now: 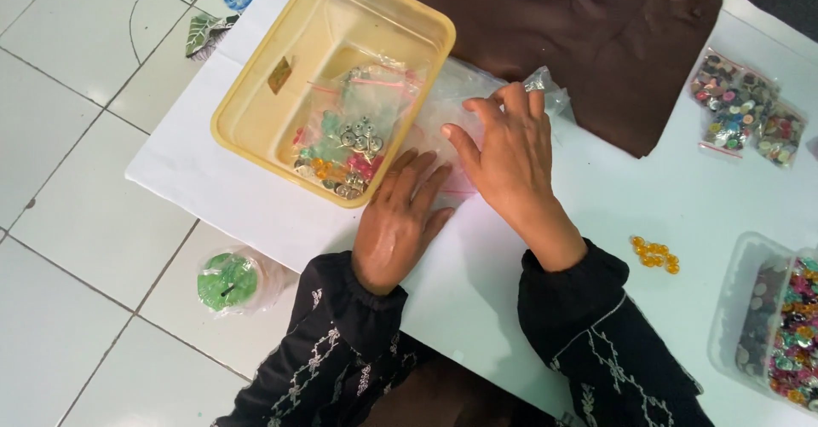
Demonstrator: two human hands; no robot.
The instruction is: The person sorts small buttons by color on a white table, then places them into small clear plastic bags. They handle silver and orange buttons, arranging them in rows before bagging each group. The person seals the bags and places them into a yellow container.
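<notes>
Head view is showing a white table (256, 197), with a brown garment (588, 43) lying at the upper right of the frame. A yellow tub (256, 112) of beads is sitting upper left, beside a clear plastic bag (464, 103) at centre. Both hands are pressing that bag flat, seemingly to smooth it: left hand (396, 222) fingers spread, right hand (511, 158) fingers spread, nothing pinched. Orange beads (654, 254) are lying loose at right.

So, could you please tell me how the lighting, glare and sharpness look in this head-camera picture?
In the head view the light is soft and even, with faint shadows under the left hand and right hand; the clear plastic bag and yellow tub show mild glare; the beads look slightly soft.
</notes>
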